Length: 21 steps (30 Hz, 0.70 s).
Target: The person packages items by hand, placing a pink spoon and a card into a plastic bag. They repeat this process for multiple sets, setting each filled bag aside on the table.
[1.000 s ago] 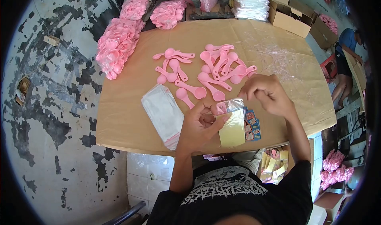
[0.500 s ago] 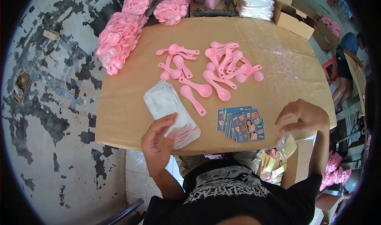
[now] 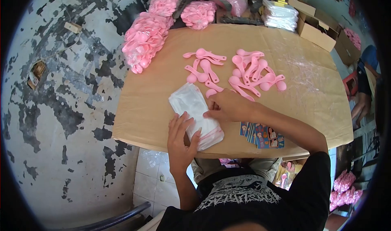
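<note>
A stack of clear plastic bags (image 3: 191, 102) lies on the table in front of me. My left hand (image 3: 181, 135) rests on the stack's near left side, its fingers spread. Over the stack's right edge, my right hand (image 3: 232, 105) is closed, thumb and fingers together; what they grip is hidden. Its fingers are beside a pink measuring spoon (image 3: 210, 93), partly covered by the hand. Several more pink spoons (image 3: 208, 71) lie loose beyond, with another pile of spoons (image 3: 260, 74) to the right. Blue printed cards (image 3: 264, 135) sit partly under my right forearm.
Bulging bags of pink spoons (image 3: 146, 39) stand at the table's far left. A stack of clear packs (image 3: 280, 15) and an open cardboard box (image 3: 317, 31) are at the back right. Thin plastic strands (image 3: 303, 74) lie on the paper-covered table (image 3: 142, 105). Another person (image 3: 362, 84) is at far right.
My right hand has moved left from the table's right side to the bag stack; the small clear packet near it is out of sight. My left hand now lies on the bags. The view has shifted.
</note>
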Each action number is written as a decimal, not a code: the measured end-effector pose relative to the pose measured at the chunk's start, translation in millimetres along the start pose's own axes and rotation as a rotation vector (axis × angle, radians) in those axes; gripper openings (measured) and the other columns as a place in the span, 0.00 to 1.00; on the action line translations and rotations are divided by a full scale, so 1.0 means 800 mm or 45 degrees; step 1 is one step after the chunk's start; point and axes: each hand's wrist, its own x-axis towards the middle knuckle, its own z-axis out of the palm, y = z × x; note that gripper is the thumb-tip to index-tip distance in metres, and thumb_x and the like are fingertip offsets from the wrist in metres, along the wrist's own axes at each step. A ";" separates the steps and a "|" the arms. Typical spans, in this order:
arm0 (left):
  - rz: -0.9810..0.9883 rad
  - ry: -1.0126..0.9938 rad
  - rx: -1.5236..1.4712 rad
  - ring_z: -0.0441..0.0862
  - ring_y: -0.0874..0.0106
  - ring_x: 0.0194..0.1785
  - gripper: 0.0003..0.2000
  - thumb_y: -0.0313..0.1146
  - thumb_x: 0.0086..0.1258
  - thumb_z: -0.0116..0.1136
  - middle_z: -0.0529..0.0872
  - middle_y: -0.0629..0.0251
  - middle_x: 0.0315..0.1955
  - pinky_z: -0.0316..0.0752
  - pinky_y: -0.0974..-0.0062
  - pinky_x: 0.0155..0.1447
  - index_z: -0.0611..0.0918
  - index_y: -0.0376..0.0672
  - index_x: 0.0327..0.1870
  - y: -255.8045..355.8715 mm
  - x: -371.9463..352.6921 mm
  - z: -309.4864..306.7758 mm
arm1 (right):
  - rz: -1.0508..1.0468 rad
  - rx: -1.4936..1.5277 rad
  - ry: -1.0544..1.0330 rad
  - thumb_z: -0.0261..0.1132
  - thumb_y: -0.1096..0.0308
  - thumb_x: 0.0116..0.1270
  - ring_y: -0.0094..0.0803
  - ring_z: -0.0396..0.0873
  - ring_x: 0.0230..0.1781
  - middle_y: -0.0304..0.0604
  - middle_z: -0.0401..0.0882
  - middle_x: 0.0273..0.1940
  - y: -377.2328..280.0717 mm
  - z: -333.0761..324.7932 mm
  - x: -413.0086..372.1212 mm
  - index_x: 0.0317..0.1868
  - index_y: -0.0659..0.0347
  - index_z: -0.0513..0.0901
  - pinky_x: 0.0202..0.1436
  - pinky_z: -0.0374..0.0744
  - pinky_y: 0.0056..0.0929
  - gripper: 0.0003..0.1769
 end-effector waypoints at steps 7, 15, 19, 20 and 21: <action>0.003 -0.075 -0.068 0.70 0.52 0.69 0.13 0.28 0.65 0.60 0.79 0.52 0.60 0.58 0.54 0.73 0.82 0.37 0.50 -0.009 -0.002 -0.004 | -0.072 0.083 -0.107 0.63 0.65 0.69 0.26 0.80 0.23 0.44 0.81 0.23 0.014 -0.015 0.004 0.34 0.69 0.82 0.29 0.77 0.29 0.13; -0.024 -0.123 -0.053 0.71 0.54 0.68 0.14 0.27 0.65 0.61 0.79 0.54 0.60 0.58 0.53 0.74 0.82 0.38 0.51 -0.005 0.003 -0.007 | -0.033 0.092 0.200 0.59 0.72 0.68 0.31 0.81 0.31 0.47 0.84 0.33 0.023 -0.064 -0.029 0.47 0.69 0.83 0.37 0.77 0.30 0.12; -0.006 -0.187 0.067 0.71 0.55 0.68 0.15 0.28 0.64 0.62 0.80 0.53 0.59 0.56 0.53 0.74 0.81 0.37 0.52 0.003 0.008 -0.015 | -0.045 0.253 0.283 0.57 0.70 0.74 0.19 0.72 0.28 0.37 0.78 0.27 0.025 -0.083 -0.061 0.43 0.68 0.82 0.33 0.72 0.23 0.10; 0.008 -0.212 0.113 0.71 0.55 0.68 0.16 0.29 0.63 0.63 0.80 0.52 0.59 0.56 0.53 0.74 0.81 0.37 0.52 0.008 0.010 -0.016 | -0.024 0.300 0.262 0.57 0.70 0.74 0.19 0.72 0.28 0.37 0.78 0.27 0.020 -0.090 -0.071 0.42 0.68 0.81 0.33 0.71 0.22 0.10; 0.046 -0.195 -0.034 0.72 0.57 0.68 0.15 0.30 0.66 0.62 0.79 0.53 0.59 0.58 0.54 0.73 0.80 0.36 0.52 0.019 0.014 -0.014 | -0.076 0.332 0.253 0.58 0.69 0.73 0.19 0.72 0.28 0.37 0.78 0.27 0.018 -0.089 -0.079 0.42 0.68 0.81 0.33 0.71 0.22 0.10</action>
